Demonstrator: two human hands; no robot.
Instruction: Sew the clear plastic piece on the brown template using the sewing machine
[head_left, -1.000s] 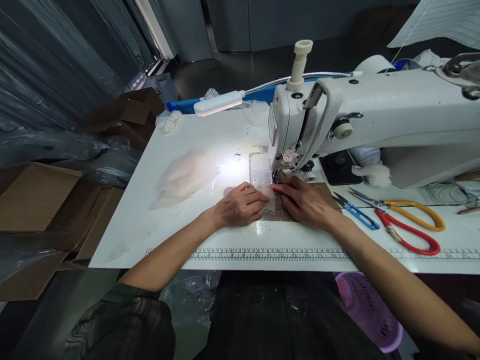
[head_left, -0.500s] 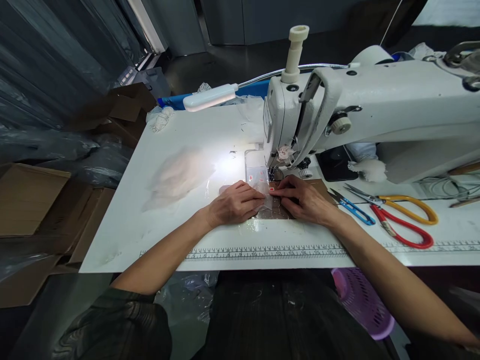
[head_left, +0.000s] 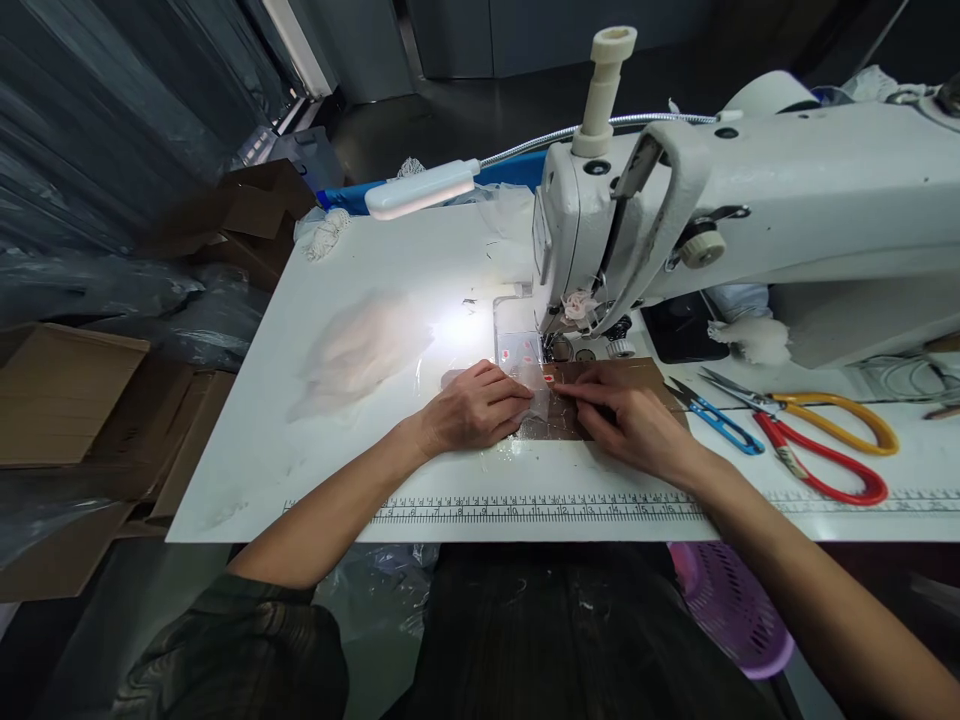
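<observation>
My left hand rests on the bed of a white sewing machine, its fingers together and bent, holding down a piece of sheer whitish fabric. Small red marks show on the fabric, just left of the presser foot. My right hand lies over a brown flat piece with its index finger stretched out and thumb apart. That fingertip touches the brown piece just below a red mark. Whether anything thin lies under the fingertip is too small to tell.
Right of my right hand lie blue thread snips and scissors with red and orange handles. A lamp lights the table, where a sheer pale pile lies. A printed ruler runs along the front edge. Cardboard boxes stand left.
My right hand has drawn back slightly to the right, its fingers less bunched, and a red mark shows more plainly. My left hand stays put. The view has shifted a little.
</observation>
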